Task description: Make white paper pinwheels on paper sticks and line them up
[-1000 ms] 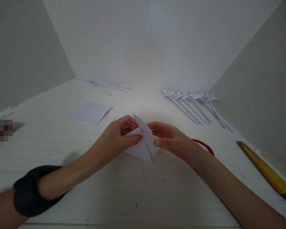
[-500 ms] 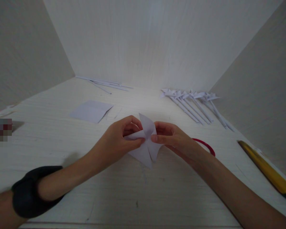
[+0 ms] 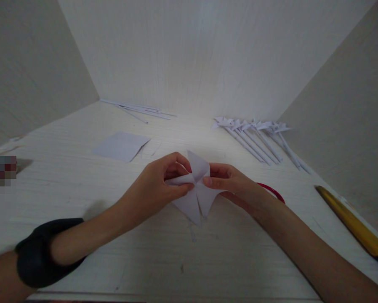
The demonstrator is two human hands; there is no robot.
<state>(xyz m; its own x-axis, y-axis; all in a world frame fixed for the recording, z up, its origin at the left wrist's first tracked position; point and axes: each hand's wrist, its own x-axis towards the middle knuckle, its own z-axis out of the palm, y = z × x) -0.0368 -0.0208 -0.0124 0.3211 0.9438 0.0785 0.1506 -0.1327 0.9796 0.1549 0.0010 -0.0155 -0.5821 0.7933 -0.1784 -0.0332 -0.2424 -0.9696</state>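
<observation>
My right hand (image 3: 236, 185) has slid closer to the paper's (image 3: 195, 191) centre; both it and my left hand (image 3: 159, 185) pinch it above the table (image 3: 176, 248). Beyond lie a sheet (image 3: 121, 146) and pinwheels (image 3: 255, 134). No writing shows.

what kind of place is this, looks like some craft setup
Probably a paper-craft workstation: a pale wooden table boxed in by plain panels. Both hands fold a white paper piece, finished paper pinwheels on sticks lie in a row, and spare paper squares wait nearby.
</observation>
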